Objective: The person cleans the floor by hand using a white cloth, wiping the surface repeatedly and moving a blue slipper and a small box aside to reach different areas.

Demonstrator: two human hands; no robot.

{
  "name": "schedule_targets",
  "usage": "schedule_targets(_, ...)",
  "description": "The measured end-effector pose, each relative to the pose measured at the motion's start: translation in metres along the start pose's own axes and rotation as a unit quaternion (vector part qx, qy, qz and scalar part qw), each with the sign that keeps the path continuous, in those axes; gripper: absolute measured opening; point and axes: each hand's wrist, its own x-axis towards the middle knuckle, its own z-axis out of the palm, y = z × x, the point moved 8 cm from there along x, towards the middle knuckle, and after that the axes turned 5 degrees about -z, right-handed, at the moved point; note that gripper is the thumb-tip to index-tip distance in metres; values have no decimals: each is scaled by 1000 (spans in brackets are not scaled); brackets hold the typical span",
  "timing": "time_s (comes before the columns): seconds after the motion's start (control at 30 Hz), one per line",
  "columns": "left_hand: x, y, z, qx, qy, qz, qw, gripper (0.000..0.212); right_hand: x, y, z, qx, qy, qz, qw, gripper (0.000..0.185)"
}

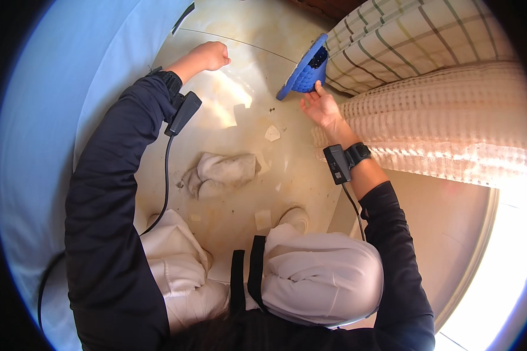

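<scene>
A blue slipper (308,72) with a quilted-looking upper is tipped on its side near the hanging cloths. My right hand (323,109) grips its upper edge, with the thumb on the blue material and the other fingers partly hidden below. Further left, my left hand (208,56) is curled into a fist above the floor, and nothing shows in it. A crumpled, dirty pale cloth (226,171) lies on the tiled floor (228,136) between my hands and my knees.
Paper scraps (272,133) and crumbs litter the floor. Pale blue fabric (110,57) hangs along the left. On the right hang a checked cloth (404,39) and a pink textured cloth (421,118). A cable (167,175) runs from the device on my left wrist.
</scene>
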Motion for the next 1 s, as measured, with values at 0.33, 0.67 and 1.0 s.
schedule_targets(0.33, -22, 54, -12, -56, 38, 114, 991, 22, -18, -3, 16, 190, -133, 57, 971, 26)
schedule_targets(0.67, -86, 126, -13, -154, 240, 286, 915, 30, -58, -25, 58, 186, -218, 54, 956, 28)
schedule_targets(1.0, -80, 118, -17, -206, 314, 248, 893, 16, -55, -36, 78, 97, -230, 41, 967, 32)
